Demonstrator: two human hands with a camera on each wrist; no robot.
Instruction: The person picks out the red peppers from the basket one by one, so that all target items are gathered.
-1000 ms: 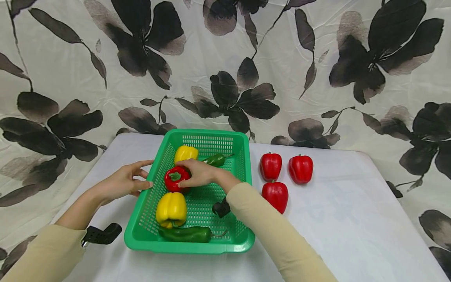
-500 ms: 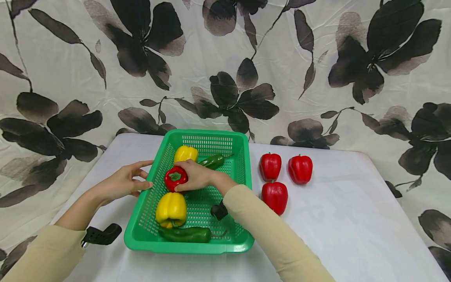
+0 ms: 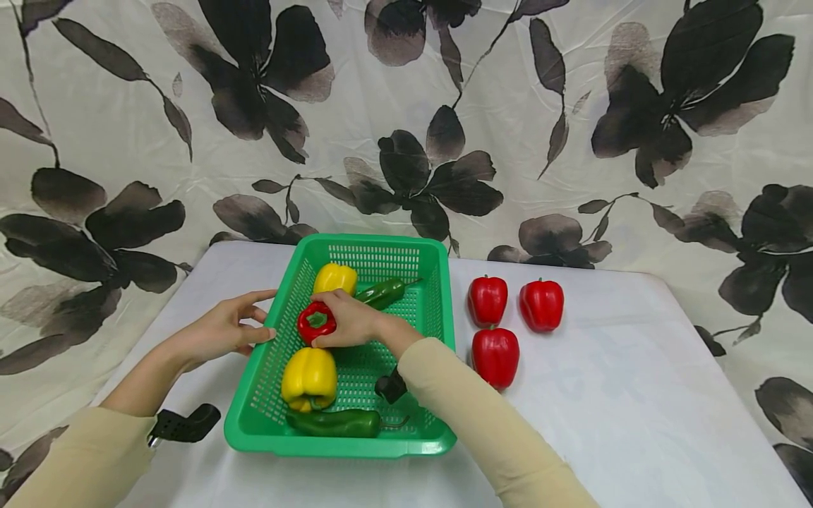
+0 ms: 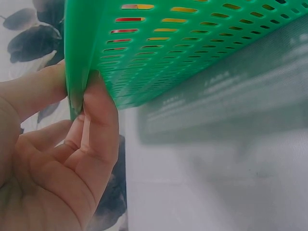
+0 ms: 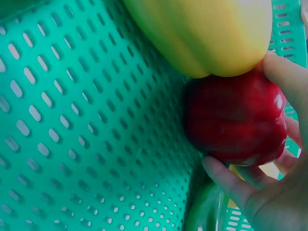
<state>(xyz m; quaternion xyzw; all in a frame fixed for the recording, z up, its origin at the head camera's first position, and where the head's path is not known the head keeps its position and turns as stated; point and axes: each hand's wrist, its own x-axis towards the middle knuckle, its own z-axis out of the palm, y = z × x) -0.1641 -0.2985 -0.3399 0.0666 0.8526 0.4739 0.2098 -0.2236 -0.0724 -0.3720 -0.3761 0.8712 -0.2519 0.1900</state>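
Note:
A green perforated plastic basket point(image 3: 447, 303) sits on the table. My left hand point(image 3: 219, 326) pinches its left rim between thumb and fingers, seen closely in the left wrist view, where the hand point(image 4: 62, 163) is below the rim. Inside the basket my right hand point(image 3: 352, 321) grips a red bell pepper point(image 3: 316, 324), stem facing the near left. In the right wrist view that red pepper point(image 5: 236, 120) touches a yellow bell pepper point(image 5: 207, 33), with fingers on either side. Another yellow bell pepper point(image 3: 334, 278) and a green chili pepper point(image 3: 384, 292) lie behind.
A second green chili pepper point(image 3: 336, 423) lies along the basket's near wall. On the white table point(image 3: 622, 395), right of the basket, sit three red bell peppers point(image 3: 488, 300). A floral cloth point(image 3: 552, 85) hangs behind the table.
My right hand has shifted slightly left and toward me around the red bell pepper, which has barely moved. The left hand stays on the basket rim.

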